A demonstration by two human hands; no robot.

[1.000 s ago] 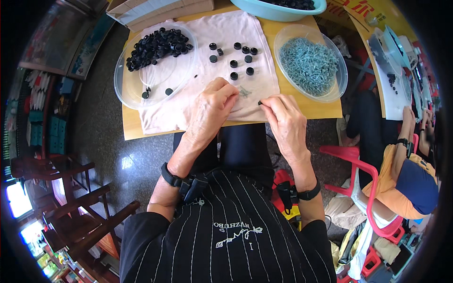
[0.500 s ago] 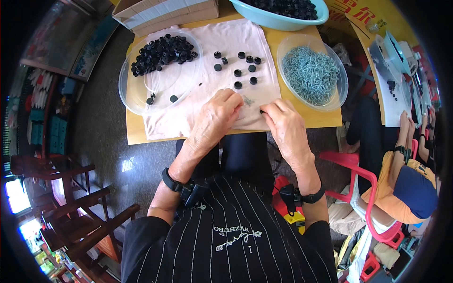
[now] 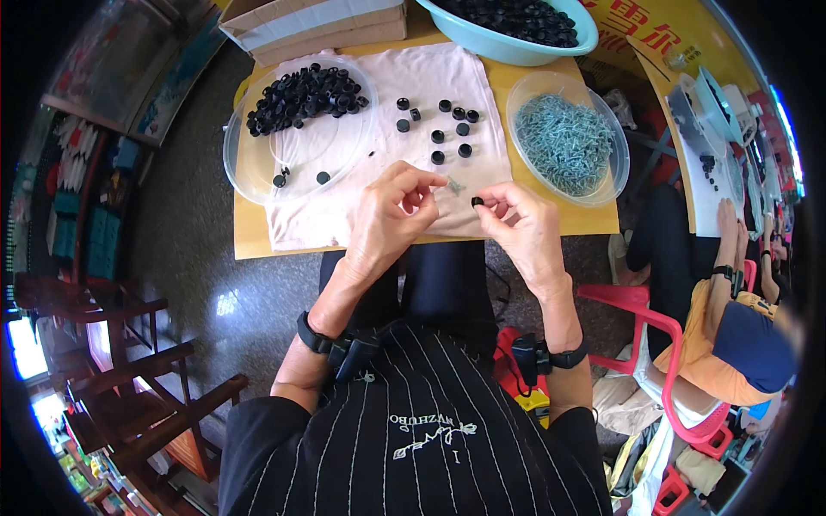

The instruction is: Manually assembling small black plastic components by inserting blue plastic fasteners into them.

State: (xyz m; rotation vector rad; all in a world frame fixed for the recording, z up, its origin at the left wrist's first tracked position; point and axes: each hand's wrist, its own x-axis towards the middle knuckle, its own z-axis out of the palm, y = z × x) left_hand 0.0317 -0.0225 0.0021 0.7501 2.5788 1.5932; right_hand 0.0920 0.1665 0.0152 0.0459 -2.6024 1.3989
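Observation:
My right hand point(image 3: 522, 225) pinches a small black round cap point(image 3: 477, 201) between thumb and fingertips, just above the cloth's near edge. Opposite it, my left hand point(image 3: 389, 211) hovers with index finger stretched out and thumb apart; nothing shows in its fingers. Right by that index fingertip lies a little heap of screws point(image 3: 457, 187) on the pale pink cloth point(image 3: 413, 73). Farther back on the cloth stand several loose black caps point(image 3: 438, 136), some hollow side up. A clear round tray point(image 3: 249, 185) at the left bears a pile of black caps point(image 3: 301, 96) and two stray ones.
To the right, a clear round tray point(image 3: 621, 168) is heaped with silvery screws point(image 3: 564, 142). A light blue basin point(image 3: 516, 47) of black parts and a cardboard box point(image 3: 318, 34) stand at the back. Beyond a red plastic chair point(image 3: 667, 327), another person sits at a table.
My left fingers have spread from a bunched position near the screws. My right hand has turned slightly, showing more of the cap it keeps hold of.

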